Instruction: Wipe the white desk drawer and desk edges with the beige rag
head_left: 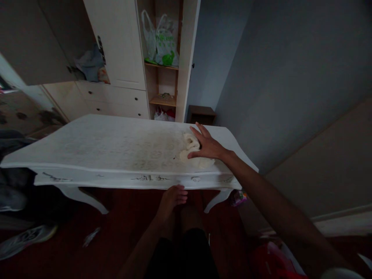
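A cream-coloured soft bundle (188, 154) lies on the right half of a white table (95, 143); it looks like crumpled cloth, though I cannot make out its kind. Part of it has a rolled shape with a hollow in the middle. My right hand (207, 145) reaches over it from the right with the fingers spread, the thumb at its near side and the fingertips toward its far side. Whether the palm presses on it is hidden. Below the table's front edge, my left hand (173, 198) hovers with loosely bent fingers and nothing visible in them.
Dark smudges mark the tabletop's middle. Behind stands a white wardrobe (120, 46) with open doors, its shelf holding plastic bags (167, 42). A small brown cabinet (201, 111) sits beyond the table. A shoe (27, 238) lies on the red floor at left, red bags (271, 259) at right.
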Demonstrator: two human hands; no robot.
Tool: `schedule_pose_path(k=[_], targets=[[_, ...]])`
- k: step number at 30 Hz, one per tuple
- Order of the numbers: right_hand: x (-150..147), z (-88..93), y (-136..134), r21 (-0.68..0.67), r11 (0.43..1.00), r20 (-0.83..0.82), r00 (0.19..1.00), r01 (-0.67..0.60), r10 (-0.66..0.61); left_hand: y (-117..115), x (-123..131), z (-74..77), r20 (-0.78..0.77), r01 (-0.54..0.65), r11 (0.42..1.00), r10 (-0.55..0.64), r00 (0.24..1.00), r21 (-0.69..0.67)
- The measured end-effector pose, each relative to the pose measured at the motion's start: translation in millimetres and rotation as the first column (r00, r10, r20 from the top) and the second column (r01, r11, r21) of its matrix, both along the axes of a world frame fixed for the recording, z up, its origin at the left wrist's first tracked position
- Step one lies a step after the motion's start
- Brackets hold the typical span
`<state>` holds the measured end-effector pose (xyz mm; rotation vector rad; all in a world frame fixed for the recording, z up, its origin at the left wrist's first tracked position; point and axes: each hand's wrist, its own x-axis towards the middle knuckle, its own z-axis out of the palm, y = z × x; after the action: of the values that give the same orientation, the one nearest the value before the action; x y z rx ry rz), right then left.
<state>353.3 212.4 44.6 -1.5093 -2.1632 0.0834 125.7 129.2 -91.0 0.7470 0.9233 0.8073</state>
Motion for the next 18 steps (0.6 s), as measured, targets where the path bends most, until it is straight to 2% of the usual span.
schedule_pose_path(k=[3, 5, 8, 10, 14, 18], targets=[[2.6, -17.4, 21.8, -0.204, 0.978, -0.096, 0.995, -0.038, 0.018, 3.4, 17.1, -5.9, 0.089, 0.085, 0.968, -0.066, 0.994, -0.237], [6.0, -28.3, 24.4, -0.248, 0.969, -0.152, 0.988, -0.009, -0.03, 6.1, 26.3, -4.3, 0.146, 0.122, 0.943, -0.08, 0.986, -0.31], [9.9, -37.8, 17.6, -0.176, 0.978, -0.152, 0.978, 0.116, -0.143, 11.9, 37.1, -0.4, 0.262, 0.203, 0.922, -0.117, 0.958, -0.33], [11.9, -40.6, 11.7, -0.106, 0.984, -0.168, 0.973, 0.144, -0.161, 16.9, 43.4, 0.0, 0.306, 0.247, 0.907, -0.141, 0.942, -0.341], [16.9, -41.9, 4.8, -0.015, 0.973, -0.218, 0.949, 0.229, -0.227, 25.6, 54.2, -3.6, 0.322, 0.288, 0.885, -0.169, 0.931, -0.366], [28.1, -40.0, 0.7, 0.042, 0.944, -0.188, 0.931, 0.327, -0.313, 29.2, 58.0, -5.9, 0.348, 0.302, 0.878, -0.17, 0.922, -0.371]])
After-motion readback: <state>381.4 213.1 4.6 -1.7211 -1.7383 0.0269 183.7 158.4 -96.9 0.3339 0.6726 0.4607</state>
